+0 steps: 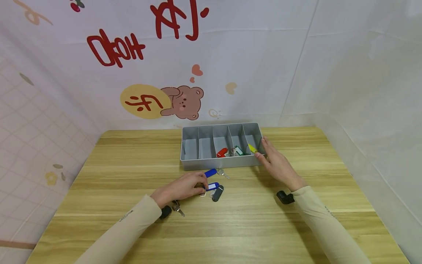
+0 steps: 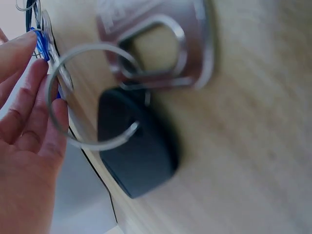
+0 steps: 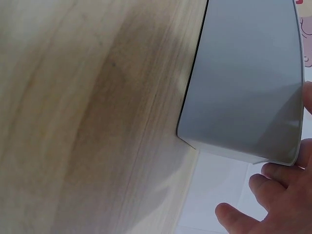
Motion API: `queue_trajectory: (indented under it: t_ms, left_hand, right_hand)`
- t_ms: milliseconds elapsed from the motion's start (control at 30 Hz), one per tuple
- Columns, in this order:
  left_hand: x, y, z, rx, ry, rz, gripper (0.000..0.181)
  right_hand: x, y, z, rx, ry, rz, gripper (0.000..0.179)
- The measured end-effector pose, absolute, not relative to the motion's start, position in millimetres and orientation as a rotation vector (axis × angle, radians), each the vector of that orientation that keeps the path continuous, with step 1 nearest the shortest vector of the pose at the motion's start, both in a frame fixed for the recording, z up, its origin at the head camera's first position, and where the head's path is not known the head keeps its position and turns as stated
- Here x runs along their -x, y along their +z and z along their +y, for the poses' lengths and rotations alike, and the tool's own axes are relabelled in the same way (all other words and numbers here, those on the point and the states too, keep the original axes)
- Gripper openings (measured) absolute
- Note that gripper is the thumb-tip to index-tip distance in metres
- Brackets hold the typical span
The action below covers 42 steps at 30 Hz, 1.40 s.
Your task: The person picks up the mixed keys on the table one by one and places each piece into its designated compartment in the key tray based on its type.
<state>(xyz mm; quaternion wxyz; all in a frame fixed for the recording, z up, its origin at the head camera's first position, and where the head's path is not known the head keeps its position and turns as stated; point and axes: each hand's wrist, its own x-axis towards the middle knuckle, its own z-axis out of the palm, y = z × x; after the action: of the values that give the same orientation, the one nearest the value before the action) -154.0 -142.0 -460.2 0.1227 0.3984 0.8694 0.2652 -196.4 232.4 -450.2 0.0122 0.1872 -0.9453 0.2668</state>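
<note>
Key [image 1: 178, 208] on table [image 1: 230, 234], near left sleeve [image 1: 126, 229]
Black tag [image 1: 218, 193] just beside blue tag [image 1: 213, 186] that left hand [image 1: 184, 186] pinches between thumb and fingers
Second blue tag [image 1: 210, 173] beyond, before tray [image 1: 211, 164]
Right hand [image 1: 278, 165], fingers extended, rests unclenched against tray's right end
Tray's three right compartments [image 1: 236, 135], left to right: red tag [image 1: 222, 152], green tag [image 1: 238, 150], yellow tag [image 1: 252, 148]

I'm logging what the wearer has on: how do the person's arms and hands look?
The left sleeve and right sleeve are long and beige, each with a small dark marking, unreadable here. A black rounded piece shows by each cuff. The left hand and right hand wear no gloves.
</note>
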Motion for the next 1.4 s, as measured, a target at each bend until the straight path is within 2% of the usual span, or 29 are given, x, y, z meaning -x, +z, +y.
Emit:
queue_trajectory:
  t_ms: [267,867,1400]
  left_hand:
    - [152,-456,-146,-1.164,0.834,2.513,0.005]
    - [137,-438,-154,-0.996,1.173,2.579,0.005]
    - [136,-411,-141,-0.946,1.445,2.767,0.007]
  right_hand:
    - [196,-450,232,-0.578,0.83,-2.955,0.077]
    - [196,-451,232,-0.58,0.841,-2.94,0.077]
    - [196,-452,233,-0.574,0.815,-2.937,0.077]
